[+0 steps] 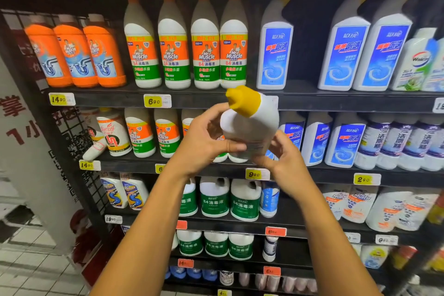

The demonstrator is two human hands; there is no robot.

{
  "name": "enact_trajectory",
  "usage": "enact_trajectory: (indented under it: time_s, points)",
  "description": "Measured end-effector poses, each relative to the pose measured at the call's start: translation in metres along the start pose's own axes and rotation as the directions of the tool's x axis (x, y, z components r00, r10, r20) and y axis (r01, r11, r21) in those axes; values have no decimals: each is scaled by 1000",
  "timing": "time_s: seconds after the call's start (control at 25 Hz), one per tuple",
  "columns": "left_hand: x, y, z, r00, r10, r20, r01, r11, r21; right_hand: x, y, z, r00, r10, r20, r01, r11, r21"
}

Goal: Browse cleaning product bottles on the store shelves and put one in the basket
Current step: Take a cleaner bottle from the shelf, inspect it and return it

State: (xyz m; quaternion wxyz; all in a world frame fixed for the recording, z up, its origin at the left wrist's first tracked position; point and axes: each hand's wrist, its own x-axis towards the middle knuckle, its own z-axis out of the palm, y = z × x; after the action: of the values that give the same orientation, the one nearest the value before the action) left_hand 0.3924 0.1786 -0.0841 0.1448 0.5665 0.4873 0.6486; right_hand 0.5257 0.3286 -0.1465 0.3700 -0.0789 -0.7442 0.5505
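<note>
Both hands hold one white bottle (249, 127) with a yellow angled cap (243, 100) at frame centre, in front of the shelves (336, 101), back side to the camera, front label not visible. Bottle is tilted, cap pointing upper left.

Left hand (204, 139): fingers wrapped round the bottle's left side, thumb lying across its lower body. Grasping the bottle.

Right hand (286, 158): fingers curled on the bottle's lower right edge, pinching it from below and the side. Grasping the bottle too.

Both forearms come in from the bottom of the frame.

No basket in view.

Behind, upper row: three orange drain-cleaner bottles (74, 53) at upper left, four white Mr Muscle bottles (187, 43) with orange and green labels just right of them, then blue-label bottles (274, 50) with yellow caps, one near centre and two at upper right, a gap between them. Walch bottle (418, 60) at far right edge.

Middle row: more Mr Muscle and blue-label bottles, partly hidden by the hands; purple-label bottles (389, 144) at right.

Lower rows: green-label jugs (245, 202) below centre, blue-and-yellow drain bottles (125, 192) at lower left, white refill packs (384, 209) at lower right.

Yellow and red price tags along the shelf edges; 6.90 tag (156, 101) left of the cap, 9.90 tag (255, 174) under the right wrist.

White tiled floor (28, 269) at lower left.
</note>
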Motion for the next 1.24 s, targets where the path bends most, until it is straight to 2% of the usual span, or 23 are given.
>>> enact_trajectory:
  time_s: [0.24,0.4,0.48,0.64,0.84,1.0,1.12,1.24]
  points:
    - [3,15,0,996,85,29,-88,991,104,18,-19,-6,999,-37,33,42,990,-137]
    - [2,18,-4,995,102,20,-104,989,108,15,-23,-6,997,-43,63,50,992,-112]
    - [3,19,-7,996,91,-8,-90,992,88,11,-25,-7,990,-30,137,41,996,-78]
    - [7,19,-10,998,5,-63,-5,1000,-12,2,-35,-11,954,51,294,-61,998,26]
    - [15,19,-8,984,-144,-108,130,984,-126,-3,-48,-11,934,118,338,-171,977,130]
    - [20,19,-8,961,-249,-117,234,963,-131,-5,-59,-6,952,174,251,-219,961,167]
    - [24,18,-6,923,-355,-147,337,932,-133,-5,-68,-1,950,223,220,-278,924,261]
    - [32,18,0,874,-449,-188,410,887,-215,-1,-81,5,945,292,147,-326,867,377]
